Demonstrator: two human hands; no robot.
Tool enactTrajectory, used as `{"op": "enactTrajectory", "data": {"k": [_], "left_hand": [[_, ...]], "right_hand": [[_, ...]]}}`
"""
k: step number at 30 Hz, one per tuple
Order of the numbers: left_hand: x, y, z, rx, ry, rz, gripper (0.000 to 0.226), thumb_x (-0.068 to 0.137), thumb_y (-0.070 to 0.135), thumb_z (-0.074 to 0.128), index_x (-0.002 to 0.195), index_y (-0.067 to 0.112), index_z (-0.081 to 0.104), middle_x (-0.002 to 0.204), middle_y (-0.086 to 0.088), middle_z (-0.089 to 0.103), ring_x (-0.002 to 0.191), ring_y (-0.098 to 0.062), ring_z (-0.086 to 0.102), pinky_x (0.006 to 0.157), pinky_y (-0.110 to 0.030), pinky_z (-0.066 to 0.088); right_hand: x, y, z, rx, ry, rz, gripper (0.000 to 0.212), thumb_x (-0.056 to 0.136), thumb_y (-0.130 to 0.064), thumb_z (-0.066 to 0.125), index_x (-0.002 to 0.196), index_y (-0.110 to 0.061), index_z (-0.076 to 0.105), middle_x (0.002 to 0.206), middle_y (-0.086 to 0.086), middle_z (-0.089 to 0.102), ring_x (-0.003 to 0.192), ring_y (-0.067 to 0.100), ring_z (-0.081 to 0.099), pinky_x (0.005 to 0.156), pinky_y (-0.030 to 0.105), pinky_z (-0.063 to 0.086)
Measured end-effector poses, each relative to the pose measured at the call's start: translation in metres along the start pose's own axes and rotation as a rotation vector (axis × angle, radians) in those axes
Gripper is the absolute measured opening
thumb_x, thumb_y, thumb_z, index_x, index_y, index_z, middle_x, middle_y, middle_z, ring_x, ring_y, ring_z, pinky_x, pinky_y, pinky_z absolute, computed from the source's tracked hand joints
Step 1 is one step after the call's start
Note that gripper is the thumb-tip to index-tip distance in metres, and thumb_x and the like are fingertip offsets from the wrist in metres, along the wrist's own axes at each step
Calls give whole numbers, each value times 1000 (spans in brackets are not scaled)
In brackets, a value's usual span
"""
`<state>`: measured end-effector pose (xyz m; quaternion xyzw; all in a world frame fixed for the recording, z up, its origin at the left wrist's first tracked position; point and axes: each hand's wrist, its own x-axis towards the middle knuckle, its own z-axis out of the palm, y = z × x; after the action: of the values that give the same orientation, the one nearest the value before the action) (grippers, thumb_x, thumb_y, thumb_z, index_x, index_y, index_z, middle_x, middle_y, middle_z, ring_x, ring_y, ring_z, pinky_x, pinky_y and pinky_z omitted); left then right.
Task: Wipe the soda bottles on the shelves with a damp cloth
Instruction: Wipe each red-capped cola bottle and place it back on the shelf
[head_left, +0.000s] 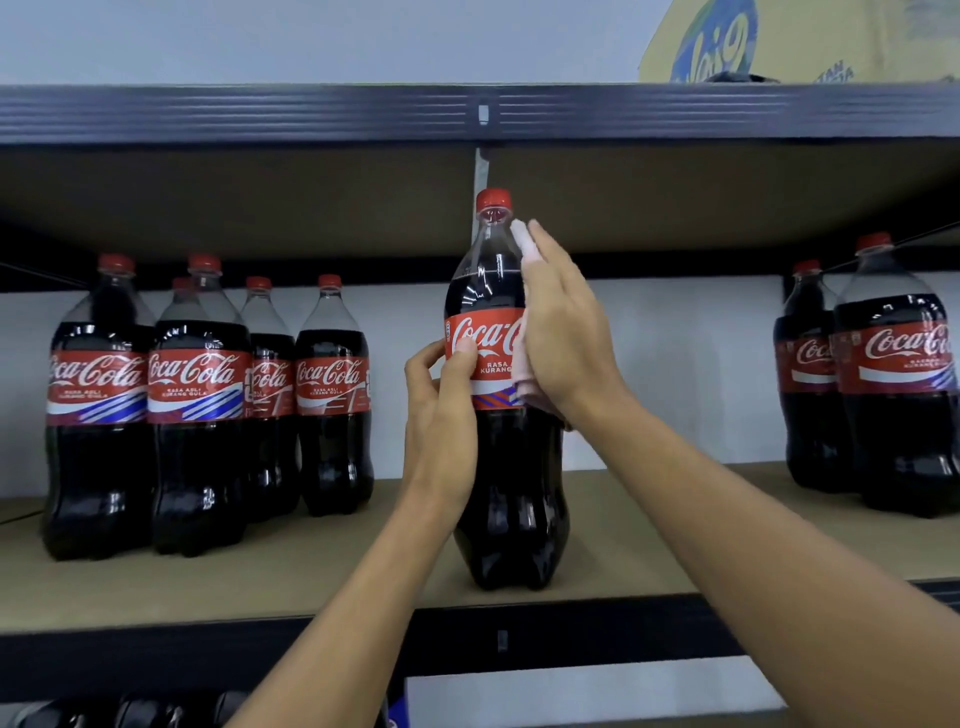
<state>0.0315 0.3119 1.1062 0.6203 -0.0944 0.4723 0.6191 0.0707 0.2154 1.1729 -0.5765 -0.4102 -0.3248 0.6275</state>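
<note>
A large cola bottle (498, 467) with a red cap and red label stands upright near the front edge of the wooden shelf (311, 582). My left hand (441, 410) grips its left side at the label, thumb across the front. My right hand (561, 332) presses a pale pink cloth (522, 244) flat against the bottle's right side, fingers straight and pointing up toward the neck. Only the cloth's edges show past the palm.
Several more cola bottles (197, 415) stand in a group at the shelf's left, and two others (893, 395) at the right. A dark shelf beam (467, 111) runs overhead with a cardboard box (779, 41) on it. Dark bottles (130, 712) sit on the shelf below.
</note>
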Motion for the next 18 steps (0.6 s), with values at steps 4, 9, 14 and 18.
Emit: {"op": "enactTrajectory", "data": {"k": [4, 9, 14, 18], "left_hand": [[0, 0, 3, 10, 37, 9, 34, 104, 50, 47, 130, 29, 55, 94, 18, 73, 88, 1, 72, 86, -31, 58], [-3, 2, 7, -27, 74, -4, 31, 104, 50, 47, 128, 32, 56, 96, 18, 74, 90, 0, 72, 89, -33, 56], [-22, 20, 9, 26, 61, 116, 29, 109, 40, 40, 134, 31, 49, 91, 39, 67, 86, 11, 67, 77, -18, 48], [-37, 26, 6, 54, 12, 238, 33, 109, 46, 36, 138, 33, 47, 102, 32, 69, 92, 5, 69, 76, -18, 54]], "right_hand": [[-29, 12, 0, 52, 14, 86, 44, 107, -58, 28, 149, -55, 38, 146, -25, 49, 124, -9, 52, 103, 20, 44], [-102, 48, 2, 38, -19, 212, 59, 91, -84, 19, 147, -64, 25, 123, 7, 58, 107, 30, 62, 99, 64, 51], [-115, 32, 1, 118, 9, 137, 56, 93, -82, 26, 147, -72, 14, 129, 3, 49, 111, 31, 56, 104, 63, 48], [-84, -10, -9, 99, 139, -147, 45, 111, -40, 27, 156, -44, 23, 154, -17, 36, 141, -8, 36, 113, 14, 34]]}}
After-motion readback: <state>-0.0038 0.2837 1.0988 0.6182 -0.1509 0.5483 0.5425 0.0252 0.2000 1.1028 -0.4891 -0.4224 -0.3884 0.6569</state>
